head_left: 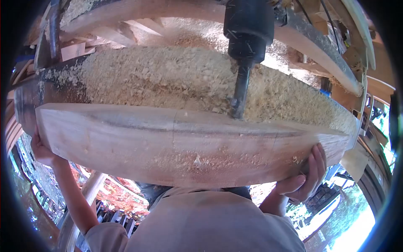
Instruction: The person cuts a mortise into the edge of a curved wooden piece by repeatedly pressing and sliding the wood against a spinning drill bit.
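A long, pale wooden board (126,143) with a curved lower edge lies across the front of the machine table. Wrapped round its left end is my left hand (43,149), fingers partly hidden behind the wood. My right hand (308,174) grips the lower edge near the right end, thumb beneath and fingers against the face. Above the board's far edge, right of centre, a dark drill chuck (248,29) holds a bit (240,92), whose tip is at the wood's back edge. Loose shavings dot the board's face.
Thick sawdust (151,75) covers the machine table (61,90) behind the board. Curved wooden pieces (142,19) lie beyond it, with another curved piece (323,52) at the right. A pole (90,189) stands at lower left; scraps and shavings are on the ground.
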`<state>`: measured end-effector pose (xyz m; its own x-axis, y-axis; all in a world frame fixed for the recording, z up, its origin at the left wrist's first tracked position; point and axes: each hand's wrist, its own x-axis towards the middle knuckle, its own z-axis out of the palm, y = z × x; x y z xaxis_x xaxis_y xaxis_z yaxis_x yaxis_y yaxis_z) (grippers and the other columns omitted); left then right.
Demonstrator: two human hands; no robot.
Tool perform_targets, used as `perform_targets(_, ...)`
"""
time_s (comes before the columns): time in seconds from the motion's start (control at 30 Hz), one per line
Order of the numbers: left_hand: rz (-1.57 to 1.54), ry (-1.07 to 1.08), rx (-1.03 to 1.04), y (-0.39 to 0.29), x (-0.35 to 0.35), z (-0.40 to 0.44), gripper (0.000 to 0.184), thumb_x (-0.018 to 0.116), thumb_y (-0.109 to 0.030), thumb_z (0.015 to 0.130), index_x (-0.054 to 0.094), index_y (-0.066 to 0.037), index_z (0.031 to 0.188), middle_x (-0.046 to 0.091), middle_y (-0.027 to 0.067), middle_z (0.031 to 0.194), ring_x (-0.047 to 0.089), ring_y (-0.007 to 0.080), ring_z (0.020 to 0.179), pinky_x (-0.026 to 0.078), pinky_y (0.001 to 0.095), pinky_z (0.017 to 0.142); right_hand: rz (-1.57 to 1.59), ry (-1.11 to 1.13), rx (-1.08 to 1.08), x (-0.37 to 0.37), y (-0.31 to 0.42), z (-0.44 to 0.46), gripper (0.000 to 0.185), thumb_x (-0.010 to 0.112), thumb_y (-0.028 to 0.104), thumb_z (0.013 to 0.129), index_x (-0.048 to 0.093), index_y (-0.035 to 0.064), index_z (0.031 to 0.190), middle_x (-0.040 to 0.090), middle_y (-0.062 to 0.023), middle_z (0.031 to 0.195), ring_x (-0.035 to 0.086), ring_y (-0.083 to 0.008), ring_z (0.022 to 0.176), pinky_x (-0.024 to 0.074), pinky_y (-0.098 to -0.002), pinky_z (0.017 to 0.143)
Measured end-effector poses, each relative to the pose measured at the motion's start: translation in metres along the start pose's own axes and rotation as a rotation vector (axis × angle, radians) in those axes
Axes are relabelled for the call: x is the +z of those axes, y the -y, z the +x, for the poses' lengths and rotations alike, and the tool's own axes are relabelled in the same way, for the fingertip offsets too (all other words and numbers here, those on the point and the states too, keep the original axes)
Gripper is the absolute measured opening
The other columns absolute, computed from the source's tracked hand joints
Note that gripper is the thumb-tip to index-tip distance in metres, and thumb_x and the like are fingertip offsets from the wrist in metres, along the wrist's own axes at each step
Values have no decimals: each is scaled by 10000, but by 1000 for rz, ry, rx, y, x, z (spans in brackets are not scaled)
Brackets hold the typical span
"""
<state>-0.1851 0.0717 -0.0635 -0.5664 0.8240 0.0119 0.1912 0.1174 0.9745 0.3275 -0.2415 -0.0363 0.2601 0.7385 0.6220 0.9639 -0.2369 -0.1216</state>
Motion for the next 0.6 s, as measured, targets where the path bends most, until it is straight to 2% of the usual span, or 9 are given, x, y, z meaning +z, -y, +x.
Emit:
perform_targets(0.27,169,47,83,1,-4,4,573,322,-188,876,557,94,1315,581,253,1306,616,324,1149,525,395,1007,-34,-20,22,6,-5,3,480,354,288,945,612,-116,953,664,-254,961,671,-428,935,572,-524,825)
perform_targets(0.3,79,9,88,4,-6,8,533,406,-211,897,560,99,1302,596,246,1285,636,311,1114,544,384,978,-47,-19,20,7,-5,5,481,353,289,946,612,-116,953,663,-251,953,672,-427,928,573,-524,821)
perform_targets(0.37,282,-14,248,11,-13,14,505,493,-203,897,558,100,1296,609,232,1269,649,297,1086,551,378,967,-47,-49,11,12,-7,6,478,353,289,946,610,-113,948,660,-245,945,670,-424,930,572,-525,826)
perform_targets(0.43,479,4,369,20,-26,27,485,466,-212,926,549,87,1298,603,226,1272,650,306,1079,550,395,970,-22,-99,1,18,-10,5,471,354,287,947,609,-109,941,655,-241,945,664,-421,950,568,-526,844)
perform_targets(0.5,662,62,451,30,-40,45,487,325,-236,984,533,62,1308,579,229,1292,638,339,1094,542,435,987,-42,-95,70,20,-2,7,490,360,308,950,610,-113,940,651,-238,953,651,-429,983,556,-537,878)
perform_targets(0.57,472,47,297,5,-2,13,481,360,-240,984,522,55,1328,574,230,1303,638,340,1094,535,433,997,-28,-64,123,21,1,13,516,378,343,949,618,-114,974,649,-244,987,633,-445,1027,531,-554,921)
perform_targets(0.6,406,76,277,4,2,13,484,422,-240,960,523,58,1328,582,227,1294,641,330,1085,534,423,992,-6,-33,143,20,1,18,535,394,367,946,625,-112,1009,649,-253,1018,620,-457,1056,513,-566,947)
